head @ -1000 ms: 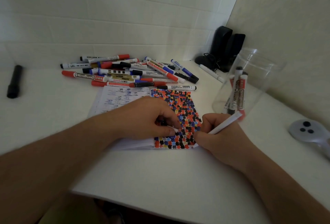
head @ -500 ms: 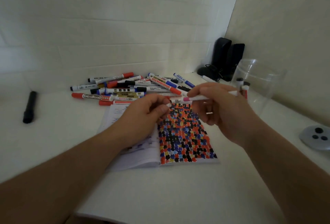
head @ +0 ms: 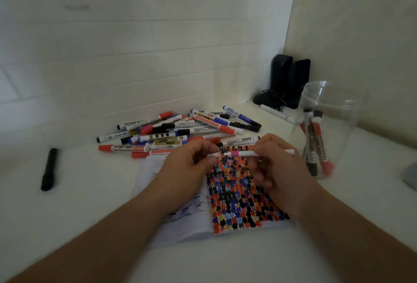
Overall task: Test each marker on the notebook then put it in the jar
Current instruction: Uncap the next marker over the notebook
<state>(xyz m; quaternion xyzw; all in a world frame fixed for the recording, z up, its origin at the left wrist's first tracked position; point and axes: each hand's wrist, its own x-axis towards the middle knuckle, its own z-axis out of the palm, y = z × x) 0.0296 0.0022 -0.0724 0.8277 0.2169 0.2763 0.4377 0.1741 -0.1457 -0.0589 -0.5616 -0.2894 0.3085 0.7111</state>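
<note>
While both hands pinch it, the marker [head: 246,153] hangs above the notebook [head: 237,192].

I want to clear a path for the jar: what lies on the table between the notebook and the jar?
Nothing: in the head view the table is bare between the notebook and the jar; the right hand hovers above the page.

So the notebook [head: 225,203] sits open in the middle of the tabletop [head: 90,203], and everything else goes off that. Directly behind it there's the marker pile [head: 180,133], touching its far edge. Right of the notebook stands the jar [head: 325,129] with a few markers [head: 316,145] leaning inside. Behind the notebook to the right, tucked in the wall corner, are two speakers [head: 288,79]. Way off to its left lies one lone marker [head: 48,170]. Both hands [head: 187,170] hover above the notebook's far end, with a pen [head: 252,153] between them.
</note>
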